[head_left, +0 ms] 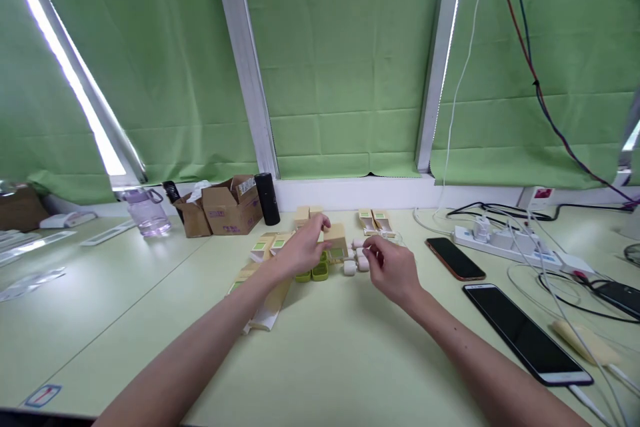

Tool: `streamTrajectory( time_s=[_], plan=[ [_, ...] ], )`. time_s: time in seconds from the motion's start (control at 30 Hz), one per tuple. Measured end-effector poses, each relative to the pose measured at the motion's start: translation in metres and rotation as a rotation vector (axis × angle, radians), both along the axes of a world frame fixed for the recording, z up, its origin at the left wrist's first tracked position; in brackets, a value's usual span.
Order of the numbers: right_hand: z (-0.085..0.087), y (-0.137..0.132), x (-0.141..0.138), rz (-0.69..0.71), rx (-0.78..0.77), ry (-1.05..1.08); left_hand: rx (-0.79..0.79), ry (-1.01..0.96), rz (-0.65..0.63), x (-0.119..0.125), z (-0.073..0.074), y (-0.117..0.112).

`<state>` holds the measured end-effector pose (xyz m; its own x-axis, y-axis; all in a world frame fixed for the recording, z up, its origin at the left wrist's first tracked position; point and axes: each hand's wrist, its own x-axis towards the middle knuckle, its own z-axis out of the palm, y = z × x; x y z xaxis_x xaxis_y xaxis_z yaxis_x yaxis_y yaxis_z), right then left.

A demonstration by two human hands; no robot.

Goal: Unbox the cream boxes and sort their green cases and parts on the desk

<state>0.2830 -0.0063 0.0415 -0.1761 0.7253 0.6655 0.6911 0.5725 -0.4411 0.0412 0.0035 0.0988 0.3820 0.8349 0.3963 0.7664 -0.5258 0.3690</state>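
Observation:
My left hand (304,247) reaches over a small tan carton (336,241) with a green label, its fingers curled on the carton's top. Small green caps (316,273) lie just below that hand. My right hand (391,267) is beside it, fingers pinched at a small white cylinder (363,263); other white cylinders (350,267) lie next to it. More small tan cartons lie flat to the left (273,245) and stand behind (376,221).
A black cylinder bottle (267,199), open cardboard boxes (226,205) and a clear water bottle (146,211) stand at the back left. Two phones (455,258) (525,332), a power strip (505,240) and cables lie to the right. Green blinds cover the window.

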Motion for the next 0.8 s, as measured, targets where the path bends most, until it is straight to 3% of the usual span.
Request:
streamTrajectory(
  time_s=[0.13, 0.23, 0.37, 0.5, 0.8],
  plan=[
    [0.007, 0.004, 0.011, 0.069, -0.136, -0.007, -0.088, -0.063, -0.020, 0.006, -0.023, -0.046],
    [0.002, -0.002, 0.013, 0.198, -0.218, -0.072, -0.135, -0.060, -0.065, 0.007, -0.042, -0.063],
    [-0.013, -0.016, 0.011, 0.311, -0.263, -0.118, -0.169, -0.115, -0.078, 0.007, -0.057, -0.071],
    [-0.024, -0.024, 0.004, 0.375, -0.296, -0.158, -0.151, -0.188, -0.070, 0.007, -0.061, -0.074],
    [-0.037, -0.016, 0.003, 0.251, -0.272, -0.174, -0.090, -0.295, -0.038, 0.005, -0.068, -0.075]
  ],
)
